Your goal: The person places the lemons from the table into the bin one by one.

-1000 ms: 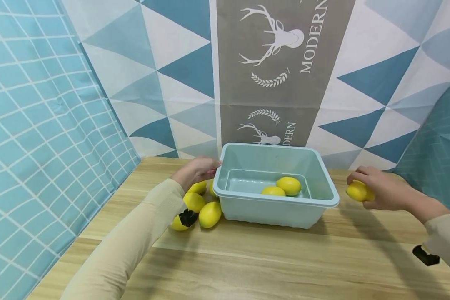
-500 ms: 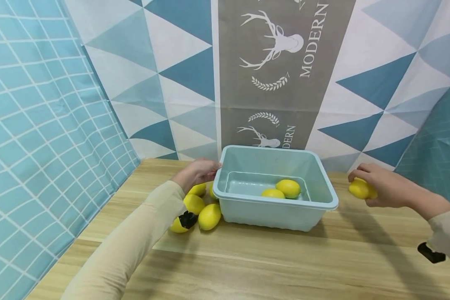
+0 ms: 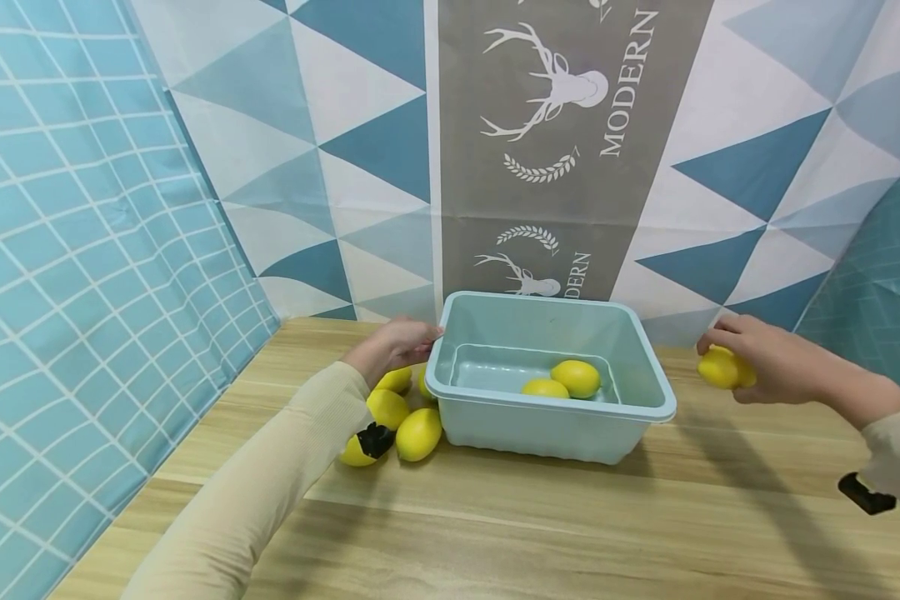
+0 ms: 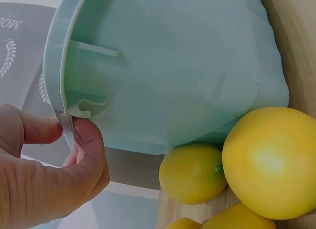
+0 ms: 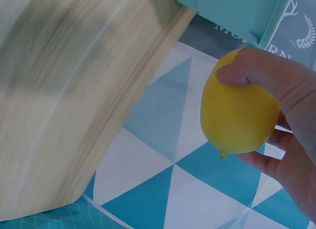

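Observation:
My left hand [image 3: 401,342] pinches the left rim of a pale blue-green plastic bin [image 3: 540,429]; in the left wrist view the thumb and fingers [image 4: 88,140] meet on its lip. Off the bin's right side, my right hand [image 3: 776,360] holds a yellow lemon [image 3: 720,368] above the table. The right wrist view has the thumb across the top of that lemon [image 5: 239,108], with fingers behind it. Inside the bin lie two lemons [image 3: 576,379], close together toward the right. Several more lemons [image 3: 419,434] cluster on the table below the left hand, partly covered by the forearm.
The bin stands on a wood-grain table [image 3: 555,533] near its back edge. A patterned cloth [image 3: 375,150] with triangles and deer heads hangs behind. Blue checked cloth [image 3: 67,250] closes off the left side, and teal cloth [image 3: 881,267] the right.
My right hand has risen slightly with the lemon. The left hand keeps its grip on the bin's rim, and the lemons in the bin and on the table stay put.

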`<state>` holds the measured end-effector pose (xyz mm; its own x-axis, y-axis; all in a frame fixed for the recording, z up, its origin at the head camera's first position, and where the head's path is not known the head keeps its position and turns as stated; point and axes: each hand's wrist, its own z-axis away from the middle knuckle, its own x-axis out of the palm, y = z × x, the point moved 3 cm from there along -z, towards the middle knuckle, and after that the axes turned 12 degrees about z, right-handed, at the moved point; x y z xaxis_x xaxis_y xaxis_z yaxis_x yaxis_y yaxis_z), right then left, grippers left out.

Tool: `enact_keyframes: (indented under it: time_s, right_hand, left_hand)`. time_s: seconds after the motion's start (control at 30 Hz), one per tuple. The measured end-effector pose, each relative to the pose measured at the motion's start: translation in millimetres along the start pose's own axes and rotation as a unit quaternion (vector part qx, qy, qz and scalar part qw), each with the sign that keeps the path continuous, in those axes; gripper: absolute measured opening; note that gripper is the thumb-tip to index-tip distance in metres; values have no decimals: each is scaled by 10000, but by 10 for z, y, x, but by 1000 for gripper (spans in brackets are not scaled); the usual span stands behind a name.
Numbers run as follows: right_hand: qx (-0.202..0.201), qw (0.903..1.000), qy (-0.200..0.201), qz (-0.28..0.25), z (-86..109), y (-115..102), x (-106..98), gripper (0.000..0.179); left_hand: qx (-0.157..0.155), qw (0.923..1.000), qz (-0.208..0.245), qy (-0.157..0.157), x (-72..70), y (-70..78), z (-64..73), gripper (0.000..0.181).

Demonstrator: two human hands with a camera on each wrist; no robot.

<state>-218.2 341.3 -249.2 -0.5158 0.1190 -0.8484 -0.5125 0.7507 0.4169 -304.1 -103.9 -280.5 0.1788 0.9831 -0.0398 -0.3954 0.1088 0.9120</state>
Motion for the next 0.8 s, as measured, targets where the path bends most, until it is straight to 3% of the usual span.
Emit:
enact_keyframes:
  time_s: [0.3,0.6,0.8]
  right_hand:
    - [76,9993,-351,-47,-64,26,-59,69]
    - [71,9992,-354,-143,-159,25,-140,67]
    - [178,9972,-659,-294,-255,21,-199,64]
  left_hand:
    - [6,10000,16,-17,0,6,15,38]
    - [38,10000,59,-67,-2,2,20,39]
    - [10,9999,148,-33,3,0,18,38]
